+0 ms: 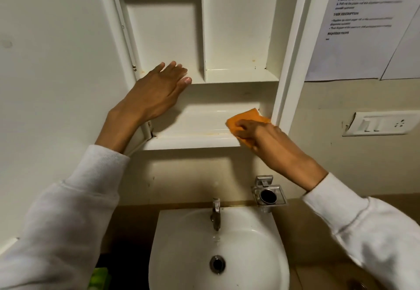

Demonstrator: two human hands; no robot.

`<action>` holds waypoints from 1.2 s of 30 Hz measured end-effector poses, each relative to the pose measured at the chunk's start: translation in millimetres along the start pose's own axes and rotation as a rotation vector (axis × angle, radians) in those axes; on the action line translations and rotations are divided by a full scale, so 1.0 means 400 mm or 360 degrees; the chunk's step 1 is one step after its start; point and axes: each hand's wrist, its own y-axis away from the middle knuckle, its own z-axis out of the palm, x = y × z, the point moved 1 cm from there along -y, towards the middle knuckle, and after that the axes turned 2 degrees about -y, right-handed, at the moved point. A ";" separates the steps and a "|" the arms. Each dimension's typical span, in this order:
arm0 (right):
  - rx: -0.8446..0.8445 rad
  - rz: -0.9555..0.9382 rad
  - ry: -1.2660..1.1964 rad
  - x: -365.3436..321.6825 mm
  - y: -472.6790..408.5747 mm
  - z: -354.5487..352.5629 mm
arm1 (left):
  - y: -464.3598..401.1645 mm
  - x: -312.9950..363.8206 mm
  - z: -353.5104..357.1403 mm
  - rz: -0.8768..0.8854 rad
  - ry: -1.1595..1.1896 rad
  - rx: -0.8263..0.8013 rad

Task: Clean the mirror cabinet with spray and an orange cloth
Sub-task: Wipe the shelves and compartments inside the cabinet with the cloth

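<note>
Mirror cabinet (pixel 236 28) open, white shelves bare. Washbasin (pixel 181 255) below, tap (pixel 216 213) running. Left hand (pixel 156 92) flat, fingers straight, on the middle shelf's left end. Right hand (pixel 256 133) grips orange cloth (pixel 247 119) on the bottom shelf, right end.

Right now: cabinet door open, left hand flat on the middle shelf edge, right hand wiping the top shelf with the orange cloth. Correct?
Not quite. In the head view the right hand presses the orange cloth on the bottom shelf, at its right end, not the top one. The rest stands: the cabinet door is open and the left hand lies flat at the middle shelf edge.
</note>
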 end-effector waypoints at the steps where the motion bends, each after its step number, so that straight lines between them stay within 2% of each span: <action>1: 0.0018 0.0076 0.0045 0.005 0.007 -0.008 | 0.001 0.002 -0.001 0.0006 0.0007 0.0014; 5: -0.0061 0.0283 0.0108 -0.016 -0.028 -0.047 | 0.002 0.007 -0.006 -0.0017 0.0018 0.0044; 7: 0.0056 0.0296 -0.0153 -0.066 -0.064 -0.058 | -0.003 0.012 0.001 -0.0005 0.0026 0.0049; 9: 0.0163 0.0096 -0.0325 -0.175 -0.102 -0.044 | -0.008 0.009 0.008 0.0004 0.0040 0.0076; 10: 0.0120 -0.0055 -0.0302 -0.237 -0.118 -0.017 | -0.010 0.005 0.008 0.0010 0.0047 0.0081; 12: -0.0056 -0.0316 -0.0039 -0.359 -0.137 0.075 | -0.011 0.000 0.009 0.0022 0.0044 0.0091; 15: -0.0030 -0.0399 0.0319 -0.431 -0.128 0.165 | -0.003 0.007 0.011 -0.0002 0.0087 0.0181; 18: 0.0334 -0.0464 0.0450 -0.388 -0.103 0.165 | 0.005 0.011 0.010 -0.0051 0.0152 0.0235; 21: 0.0453 -0.0323 0.0509 -0.309 -0.091 0.139 | 0.003 0.006 0.013 -0.0087 0.0211 0.0182; 26: 0.0201 -0.0148 0.0592 -0.154 -0.031 0.095 | 0.009 -0.004 0.019 -0.0098 0.0274 0.0221; 30: 0.0071 0.0130 0.0883 -0.051 0.031 0.024 | 0.010 -0.004 0.022 -0.0082 0.0287 0.0263; 36: -0.0088 0.0445 0.0974 -0.057 0.049 -0.024 | 0.007 -0.009 0.021 -0.0157 0.0352 0.0202</action>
